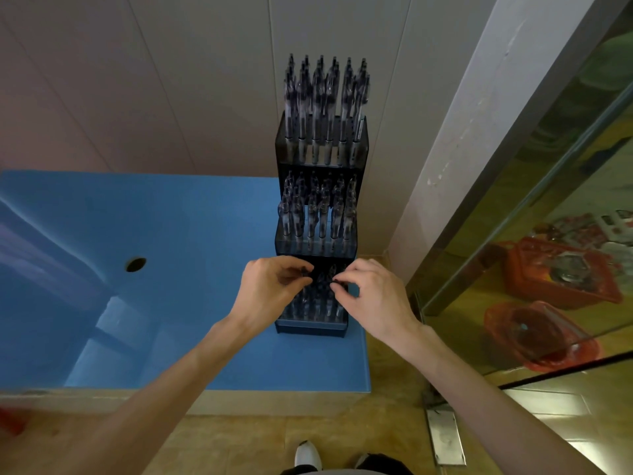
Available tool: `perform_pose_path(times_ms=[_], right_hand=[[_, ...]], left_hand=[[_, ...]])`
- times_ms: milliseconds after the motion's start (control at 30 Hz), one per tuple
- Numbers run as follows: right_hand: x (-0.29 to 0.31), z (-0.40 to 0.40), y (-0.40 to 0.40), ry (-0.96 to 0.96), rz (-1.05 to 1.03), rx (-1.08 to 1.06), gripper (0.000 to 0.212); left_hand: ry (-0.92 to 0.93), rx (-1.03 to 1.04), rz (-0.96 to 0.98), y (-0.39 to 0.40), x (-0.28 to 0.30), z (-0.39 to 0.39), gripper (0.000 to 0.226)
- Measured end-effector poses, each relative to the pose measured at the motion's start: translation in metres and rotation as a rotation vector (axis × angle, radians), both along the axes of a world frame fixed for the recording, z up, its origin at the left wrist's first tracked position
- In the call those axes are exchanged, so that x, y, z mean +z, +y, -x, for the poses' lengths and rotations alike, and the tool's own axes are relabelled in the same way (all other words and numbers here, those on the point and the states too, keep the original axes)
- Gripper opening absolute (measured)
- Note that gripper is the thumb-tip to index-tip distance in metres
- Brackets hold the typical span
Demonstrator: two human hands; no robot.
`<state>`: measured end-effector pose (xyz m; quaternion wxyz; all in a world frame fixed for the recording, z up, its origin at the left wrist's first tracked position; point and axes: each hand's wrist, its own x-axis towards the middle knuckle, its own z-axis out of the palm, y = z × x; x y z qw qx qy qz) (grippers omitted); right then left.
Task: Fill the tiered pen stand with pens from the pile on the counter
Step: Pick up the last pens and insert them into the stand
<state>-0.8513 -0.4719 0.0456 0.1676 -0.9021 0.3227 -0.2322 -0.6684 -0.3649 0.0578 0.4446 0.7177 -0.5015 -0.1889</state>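
While both hands work at the lowest tier, seen from above: tiered pen stand, dark and translucent, upright on the blue tabletop, close to its right edge and against the pale panelled wall. Three tiers, rising step by step toward the wall. Top tier full of pens, upright in rows; middle tier also full; bottom tier holding pens too, partly hidden behind the hands. Left hand at the left side of the bottom tier, fingers curled and pinched on something small and dark, probably the top of a pen, too blurred to tell for sure. Right hand at the right side of the same tier, thumb and forefinger closed on a dark pen top. Both hands close together, fingertips nearly meeting over the tier. Round hole in the tabletop, well apart to the left. Glass panel at right, with red baskets behind it. No pile of pens visible on the tabletop.
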Motion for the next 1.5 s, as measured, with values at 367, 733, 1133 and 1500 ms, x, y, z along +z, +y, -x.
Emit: perform_pose_path(times_ms=[367, 733, 1133, 1500], right_hand=[[0.004, -0.009, -0.001, 0.185, 0.107, 0.034, 0.025], [0.011, -0.028, -0.008, 0.127, 0.301, 0.169, 0.02], [0.03, -0.068, -0.012, 0.742, 0.428, 0.317, 0.017], [0.002, -0.039, -0.012, 0.363, 0.21, 0.288, 0.032]], left_hand=[[-0.57, -0.02, 0.032, -0.002, -0.026, 0.004, 0.013], [-0.485, 0.117, 0.065, 0.002, -0.035, 0.0, 0.014], [-0.39, 0.079, 0.033, -0.001, -0.04, -0.008, 0.014], [-0.517, 0.033, 0.002, 0.011, -0.048, 0.004, 0.036]])
